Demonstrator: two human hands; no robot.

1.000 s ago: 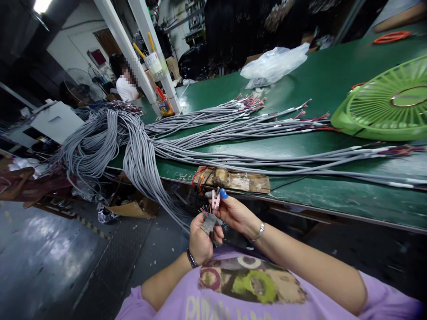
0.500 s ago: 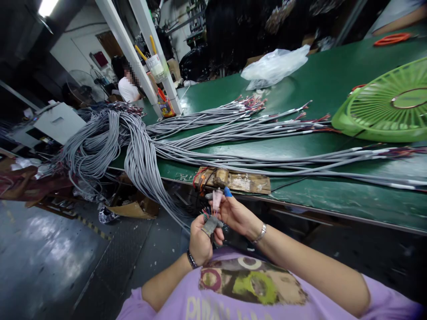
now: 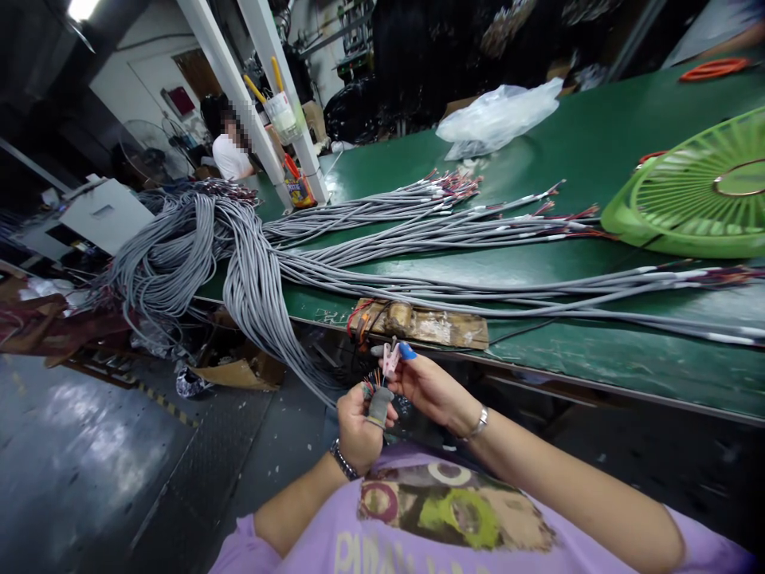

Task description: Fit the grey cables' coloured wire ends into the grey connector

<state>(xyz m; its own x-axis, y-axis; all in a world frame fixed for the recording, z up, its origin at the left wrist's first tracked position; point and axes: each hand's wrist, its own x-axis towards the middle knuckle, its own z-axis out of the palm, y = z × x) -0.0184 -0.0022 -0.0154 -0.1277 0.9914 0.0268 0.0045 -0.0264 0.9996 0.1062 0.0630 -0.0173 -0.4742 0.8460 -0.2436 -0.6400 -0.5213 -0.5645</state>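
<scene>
In front of my body, my left hand (image 3: 357,429) is closed around a bunch of thin coloured wires (image 3: 375,378), whose ends fan out above the fingers. A grey covering (image 3: 378,405) wraps one of its digits. My right hand (image 3: 433,393) pinches a small pink clip (image 3: 390,359) just above and beside the wire ends. A blue finger cover (image 3: 407,351) sits on one of its fingertips. Whether the clip touches a wire is too small to tell. The hands stay close together near the bench's front edge.
Grey cables (image 3: 251,279) are heaped over the green bench (image 3: 598,143), some hanging down its front. A wooden block (image 3: 442,325) lies at the front edge. Behind are a green fan (image 3: 687,183), a plastic bag (image 3: 499,119) and white posts (image 3: 287,88). A person (image 3: 230,155) is at far left.
My right hand has turned the pink clip slightly, so its shape shows more clearly beside the wires. My left hand has rotated a little. The view has shifted slightly.
</scene>
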